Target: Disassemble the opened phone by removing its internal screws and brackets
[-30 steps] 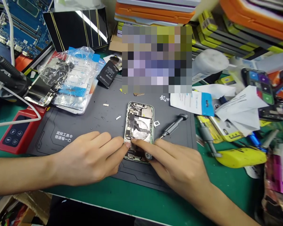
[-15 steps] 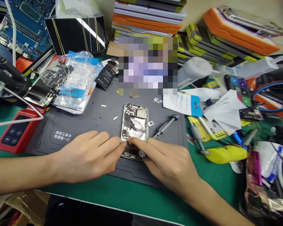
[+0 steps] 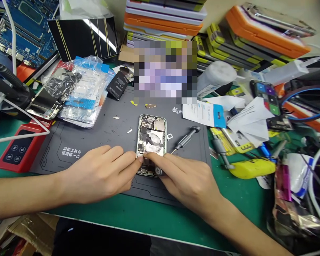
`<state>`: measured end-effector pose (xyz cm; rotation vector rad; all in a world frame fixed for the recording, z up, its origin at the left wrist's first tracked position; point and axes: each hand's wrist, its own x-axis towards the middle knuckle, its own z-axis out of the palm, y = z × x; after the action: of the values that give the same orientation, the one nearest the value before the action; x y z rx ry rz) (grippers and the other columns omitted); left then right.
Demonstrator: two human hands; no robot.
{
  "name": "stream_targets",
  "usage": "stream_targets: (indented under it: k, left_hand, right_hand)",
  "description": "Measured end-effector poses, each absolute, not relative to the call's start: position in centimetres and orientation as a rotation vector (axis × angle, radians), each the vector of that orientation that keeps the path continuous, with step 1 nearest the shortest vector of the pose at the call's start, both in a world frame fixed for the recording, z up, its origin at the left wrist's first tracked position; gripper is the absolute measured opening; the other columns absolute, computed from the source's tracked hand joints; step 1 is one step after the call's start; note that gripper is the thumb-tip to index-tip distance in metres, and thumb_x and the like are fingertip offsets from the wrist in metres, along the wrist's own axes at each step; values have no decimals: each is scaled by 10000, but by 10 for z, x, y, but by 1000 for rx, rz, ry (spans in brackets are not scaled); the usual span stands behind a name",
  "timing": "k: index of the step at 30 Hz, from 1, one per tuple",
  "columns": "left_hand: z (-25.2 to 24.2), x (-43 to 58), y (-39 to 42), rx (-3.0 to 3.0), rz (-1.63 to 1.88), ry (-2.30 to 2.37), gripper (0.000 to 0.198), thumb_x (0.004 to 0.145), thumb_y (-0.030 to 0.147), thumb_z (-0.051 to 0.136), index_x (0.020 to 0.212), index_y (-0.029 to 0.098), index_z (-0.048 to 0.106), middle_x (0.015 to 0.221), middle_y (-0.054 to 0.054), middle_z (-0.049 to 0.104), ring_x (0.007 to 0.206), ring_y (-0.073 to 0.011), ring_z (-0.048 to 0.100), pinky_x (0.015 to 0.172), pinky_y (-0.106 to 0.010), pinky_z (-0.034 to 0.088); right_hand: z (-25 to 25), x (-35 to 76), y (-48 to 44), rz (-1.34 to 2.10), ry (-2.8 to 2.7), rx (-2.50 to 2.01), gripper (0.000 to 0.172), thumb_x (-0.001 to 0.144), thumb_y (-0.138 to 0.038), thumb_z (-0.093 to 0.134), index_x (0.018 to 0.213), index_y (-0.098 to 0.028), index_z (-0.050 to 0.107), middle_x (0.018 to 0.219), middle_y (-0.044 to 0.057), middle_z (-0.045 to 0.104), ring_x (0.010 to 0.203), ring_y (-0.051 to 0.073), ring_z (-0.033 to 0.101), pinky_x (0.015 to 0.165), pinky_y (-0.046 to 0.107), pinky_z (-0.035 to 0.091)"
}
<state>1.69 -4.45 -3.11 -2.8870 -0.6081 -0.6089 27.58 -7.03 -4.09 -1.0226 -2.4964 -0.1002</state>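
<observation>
An opened smartphone (image 3: 156, 124) lies on the grey mat, its circuit boards and a round coil area bare. My left hand (image 3: 104, 174) is closed, with thumb and index fingertips against the phone's lower left edge. From the other side, my right hand (image 3: 189, 174) reaches over the phone, its index fingertip touching the parts inside near the left hand's fingers. A screwdriver's (image 3: 158, 171) round end with a cross mark pokes out under my right hand's curled fingers; its shaft is hidden. The phone's lower part is partly covered by both hands. A small SIM tray (image 3: 170, 136) lies beside the phone.
Right of the phone rests another grey screwdriver (image 3: 185, 139). A black battery (image 3: 117, 85) and bagged parts (image 3: 82, 89) lie at the upper left, with a red device (image 3: 22, 147) below. Paper packets, a yellow-handled tool (image 3: 252, 168) and cables crowd the right.
The whole view has shifted slightly, so things sit a little higher and further left. Both hands keep almost the same place on the phone.
</observation>
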Motion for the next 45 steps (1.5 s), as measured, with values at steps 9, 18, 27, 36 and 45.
stream_targets:
  k: [9,18,27,36,45]
  left_hand:
    - [-31,17,-45,-2884,-571,-592,294,1080,207,546,1287,60,696,1028,-76,774,782,-178,657,613,-354,563]
    - [-29,16,-43,-2908,-583,-600,294,1064,212,579,1291,71,702,1092,-59,789,769,-194,653,615,-373,554]
    - [-28,15,-44,-2890,-612,-594,293,1053,222,606,1279,67,710,1102,-57,808,747,-189,657,595,-368,544]
    - [-27,12,-45,-2888,-613,-567,283,1021,193,616,1263,80,710,874,-5,742,679,-173,632,519,-362,482]
    - [-26,12,-43,-2920,-507,-660,324,1052,187,557,1337,119,694,746,28,612,615,-179,595,531,-353,452]
  right_hand:
    - [-38,276,-70,-154,-2528,-1024,327,999,8,460,1217,-119,667,729,-7,718,595,138,661,568,287,483]
    - [-45,279,-73,-6,-2400,-1101,324,961,12,532,1228,-124,653,917,25,813,700,141,752,637,271,537]
    - [-45,279,-73,-29,-2465,-1104,348,965,-2,527,1247,-166,648,837,-1,765,640,155,721,580,294,507]
    - [-45,283,-75,488,-1782,-1334,443,1001,-220,638,1432,-311,582,950,15,631,683,154,593,597,303,530]
    - [-35,299,-50,563,-1354,-1176,451,968,-217,634,1390,-374,625,827,6,661,591,169,583,442,300,429]
